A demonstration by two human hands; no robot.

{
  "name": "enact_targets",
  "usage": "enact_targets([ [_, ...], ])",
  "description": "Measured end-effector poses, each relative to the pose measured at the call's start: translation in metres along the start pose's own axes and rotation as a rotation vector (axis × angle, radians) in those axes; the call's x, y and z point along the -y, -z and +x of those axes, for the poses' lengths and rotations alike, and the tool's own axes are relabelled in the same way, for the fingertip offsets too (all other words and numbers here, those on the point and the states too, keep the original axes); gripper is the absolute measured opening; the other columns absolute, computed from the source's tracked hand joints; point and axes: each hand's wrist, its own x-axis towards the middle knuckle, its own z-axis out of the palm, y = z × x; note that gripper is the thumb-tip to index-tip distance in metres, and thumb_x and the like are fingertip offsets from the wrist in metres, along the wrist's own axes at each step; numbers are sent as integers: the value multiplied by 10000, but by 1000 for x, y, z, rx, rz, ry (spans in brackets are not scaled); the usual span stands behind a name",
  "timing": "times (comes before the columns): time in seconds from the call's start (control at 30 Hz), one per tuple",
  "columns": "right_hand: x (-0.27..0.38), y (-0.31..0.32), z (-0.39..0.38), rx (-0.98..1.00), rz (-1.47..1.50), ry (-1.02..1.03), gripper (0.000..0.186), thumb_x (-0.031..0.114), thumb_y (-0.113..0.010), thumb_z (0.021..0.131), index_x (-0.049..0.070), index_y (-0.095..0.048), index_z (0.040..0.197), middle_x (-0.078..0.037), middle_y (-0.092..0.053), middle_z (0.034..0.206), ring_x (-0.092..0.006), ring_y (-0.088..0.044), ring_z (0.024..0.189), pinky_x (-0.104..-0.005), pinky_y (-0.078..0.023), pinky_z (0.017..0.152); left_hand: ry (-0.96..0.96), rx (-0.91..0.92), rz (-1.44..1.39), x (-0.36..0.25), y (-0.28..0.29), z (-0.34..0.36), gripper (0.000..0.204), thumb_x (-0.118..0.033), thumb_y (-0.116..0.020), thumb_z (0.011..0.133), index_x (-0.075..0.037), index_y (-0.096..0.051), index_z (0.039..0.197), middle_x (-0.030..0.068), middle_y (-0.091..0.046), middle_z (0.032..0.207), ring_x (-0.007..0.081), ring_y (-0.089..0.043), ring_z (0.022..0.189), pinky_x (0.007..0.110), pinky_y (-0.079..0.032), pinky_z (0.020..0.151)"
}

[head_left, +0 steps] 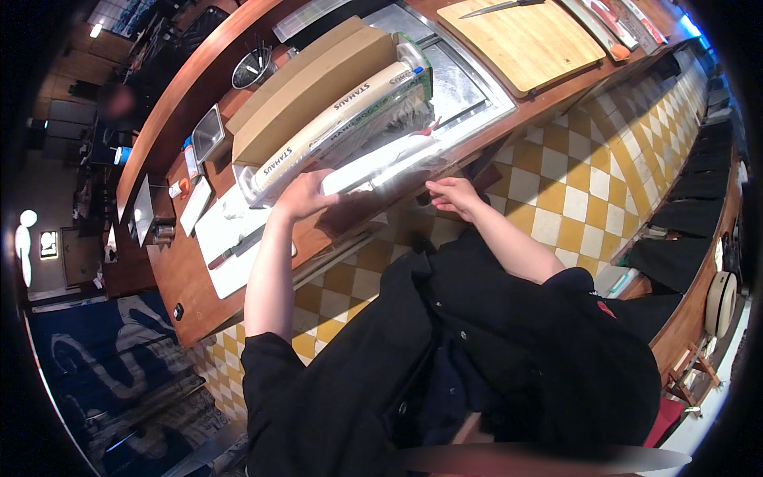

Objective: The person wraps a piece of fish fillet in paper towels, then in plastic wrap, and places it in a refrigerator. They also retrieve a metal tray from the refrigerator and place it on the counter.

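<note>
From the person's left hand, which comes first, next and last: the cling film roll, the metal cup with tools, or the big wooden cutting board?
In the head view, from the left hand:
1. Cling film roll, under its fingers.
2. Metal cup with tools, further up the counter, toward the person's left.
3. Wooden cutting board, far up on the right.

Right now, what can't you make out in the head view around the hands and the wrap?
- Right hand: fingertips hidden by glare on the clear wrap; grip unclear.
- Left hand: palm side turned away; unclear what it holds.
- Knife on cutting board: cut by top edge.
- Metal cup: contents too small.
</note>
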Motion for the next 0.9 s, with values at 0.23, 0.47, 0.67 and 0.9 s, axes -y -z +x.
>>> enact_targets([
  [0.23, -20, -13, 19, -191, 154, 31, 350, 302, -836, 838, 24, -667, 968, -20, -653, 893, -108, -642, 737, -263, -549, 626, -5, -50, -2, -2, -4, -4, 399, -268, -720, 766, -28, -661, 1079, 202, -703, 903, 364, -683, 859, 423, -520, 789],
  [0.47, -26, -24, 24, -248, 75, 209, 154, 205, -767, 897, 85, -671, 885, 24, -641, 818, -72, -616, 695, -226, -500, 554, 27, -13, -47, -6, -2, -5, 401, -280, -708, 786, -12, -653, 1079, 171, -702, 937, 301, -676, 882, 389, -508, 816],
  [0.67, -34, 14, 6, -16, 43, 216, 135, 189, -732, 934, 78, -656, 946, -3, -671, 947, -80, -644, 861, -233, -545, 712, 37, -38, -45, -3, 0, -5, 382, -260, -717, 768, -26, -666, 1066, 181, -705, 912, 331, -681, 880, 405, -516, 816],
  [0.9, 4, 78, -62, 205, 164, 295, 85, 109, -685, 955, 33, -654, 976, -109, -692, 1089, -182, -681, 988, -315, -581, 844, 35, -34, -16, 0, -6, -1, 437, -256, -735, 758, -41, -674, 1134, 190, -718, 949, 342, -692, 905, 413, -528, 835],
])
